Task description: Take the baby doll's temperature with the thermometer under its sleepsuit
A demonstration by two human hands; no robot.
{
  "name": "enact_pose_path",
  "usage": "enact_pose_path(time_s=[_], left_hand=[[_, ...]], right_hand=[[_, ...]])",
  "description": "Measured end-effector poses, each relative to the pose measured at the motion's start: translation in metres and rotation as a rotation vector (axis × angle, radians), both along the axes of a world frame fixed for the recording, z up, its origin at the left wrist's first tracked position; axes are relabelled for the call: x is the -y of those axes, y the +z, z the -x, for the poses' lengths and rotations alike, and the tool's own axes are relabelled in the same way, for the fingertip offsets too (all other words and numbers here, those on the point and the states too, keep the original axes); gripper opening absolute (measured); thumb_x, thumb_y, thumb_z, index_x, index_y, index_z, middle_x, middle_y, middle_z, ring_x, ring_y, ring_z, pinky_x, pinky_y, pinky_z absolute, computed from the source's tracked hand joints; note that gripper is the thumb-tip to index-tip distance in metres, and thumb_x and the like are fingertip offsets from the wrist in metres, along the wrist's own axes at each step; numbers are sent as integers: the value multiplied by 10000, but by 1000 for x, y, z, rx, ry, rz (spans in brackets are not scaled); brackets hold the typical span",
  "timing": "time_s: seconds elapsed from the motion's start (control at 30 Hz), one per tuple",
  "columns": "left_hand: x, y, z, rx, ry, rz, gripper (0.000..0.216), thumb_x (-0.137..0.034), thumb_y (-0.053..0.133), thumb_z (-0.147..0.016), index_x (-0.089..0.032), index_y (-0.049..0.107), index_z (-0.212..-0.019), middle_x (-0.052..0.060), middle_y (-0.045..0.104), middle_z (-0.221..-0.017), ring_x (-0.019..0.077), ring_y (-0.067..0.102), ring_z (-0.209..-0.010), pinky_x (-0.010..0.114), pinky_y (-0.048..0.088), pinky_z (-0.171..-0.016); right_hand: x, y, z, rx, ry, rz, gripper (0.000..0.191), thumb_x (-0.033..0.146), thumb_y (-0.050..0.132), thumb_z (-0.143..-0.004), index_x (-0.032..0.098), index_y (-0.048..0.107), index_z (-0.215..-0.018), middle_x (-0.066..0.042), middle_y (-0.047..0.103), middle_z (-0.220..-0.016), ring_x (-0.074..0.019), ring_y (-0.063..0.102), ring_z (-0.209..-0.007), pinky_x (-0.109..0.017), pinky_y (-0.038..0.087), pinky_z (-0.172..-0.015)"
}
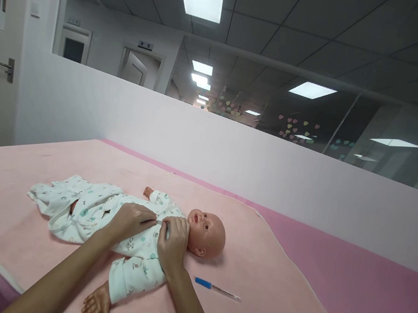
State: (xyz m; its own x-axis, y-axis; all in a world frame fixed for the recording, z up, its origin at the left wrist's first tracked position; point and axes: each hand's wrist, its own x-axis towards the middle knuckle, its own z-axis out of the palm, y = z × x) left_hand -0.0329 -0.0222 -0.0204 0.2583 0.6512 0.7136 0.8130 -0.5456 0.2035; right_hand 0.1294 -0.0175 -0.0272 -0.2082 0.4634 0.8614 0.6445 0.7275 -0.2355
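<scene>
The suit (142,246) is on the doll (211,236), which lies face up. The left hand (135,222) and right hand (174,241), near each other, pinch the suit's front at the doll's chest. Light, level pinches without pressing down should work best.

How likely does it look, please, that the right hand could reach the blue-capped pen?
Probably yes: the pen lies uncovered on the pink sheet, close to the right forearm. The right hand, though, seems to pinch the clothing on the doll and would likely have to let go first.
</scene>
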Motion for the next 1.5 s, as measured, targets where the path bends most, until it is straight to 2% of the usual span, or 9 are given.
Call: enact_pose_path(time_s=[0.23,0.4,0.5,0.67,0.87,1.03,1.23,1.4,1.5], left_hand=[[2,-2,-6,-78,119,-55,238,-267,419,-856,-245,655,-874,9,693,-733,149,623,-663,233,400,-606],[4,2,-7,8,169,-18,219,-281,455,-813,-251,649,-910,13,691,-753,156,623,-683,235,418,-614],[7,8,-4,142,107,111,215,-280,489,-761,-262,659,-894,-7,691,-842,164,622,-772,244,445,-694],[9,18,9,340,-100,395,236,-248,524,-680,-217,677,-857,20,682,-907,192,605,-856,266,464,-769],[12,30,34,376,-216,635,165,-311,609,-636,-185,677,-718,31,673,-934,205,599,-881,255,458,-767],[16,33,50,458,-291,786,235,-359,605,-649,-186,687,-786,42,665,-939,205,585,-873,246,451,-720],[17,28,52,522,-202,753,203,-306,495,-680,-169,623,-756,18,612,-777,177,548,-732,242,420,-626],[16,25,42,502,-292,687,124,-225,498,-640,-178,495,-754,-18,503,-700,131,477,-651,221,381,-591],[13,20,39,480,-283,627,116,-184,478,-626,-179,479,-742,-29,470,-672,121,451,-632,219,362,-587]], right_hand=[[-1,-1,0,2,-8,29,116,124,418,-809,188,497,-754,-16,531,-743,-161,465,-743,-300,337,-701],[-1,-1,0,-2,-9,11,118,128,412,-816,192,495,-760,-15,529,-754,-158,464,-745,-297,343,-698],[0,-1,0,-28,-8,17,122,130,395,-825,191,482,-765,-18,521,-763,-161,459,-746,-304,345,-704],[1,-1,-1,-62,3,36,132,128,372,-831,190,462,-757,-21,509,-761,-162,445,-741,-310,344,-711],[1,-1,-1,-60,1,63,128,126,368,-828,187,448,-749,-20,501,-764,-162,429,-740,-314,334,-715],[1,-1,-1,-60,7,73,124,118,370,-819,188,448,-752,-21,502,-766,-162,430,-739,-310,336,-709],[0,-1,-2,-62,17,77,120,117,373,-814,184,449,-751,-23,499,-770,-162,425,-743,-310,329,-709],[1,-2,-2,-68,26,71,114,103,386,-785,181,456,-740,-19,500,-757,-159,424,-737,-301,324,-702],[1,-1,-2,-75,22,69,112,102,390,-777,179,459,-734,-20,500,-753,-158,426,-738,-296,323,-699]])
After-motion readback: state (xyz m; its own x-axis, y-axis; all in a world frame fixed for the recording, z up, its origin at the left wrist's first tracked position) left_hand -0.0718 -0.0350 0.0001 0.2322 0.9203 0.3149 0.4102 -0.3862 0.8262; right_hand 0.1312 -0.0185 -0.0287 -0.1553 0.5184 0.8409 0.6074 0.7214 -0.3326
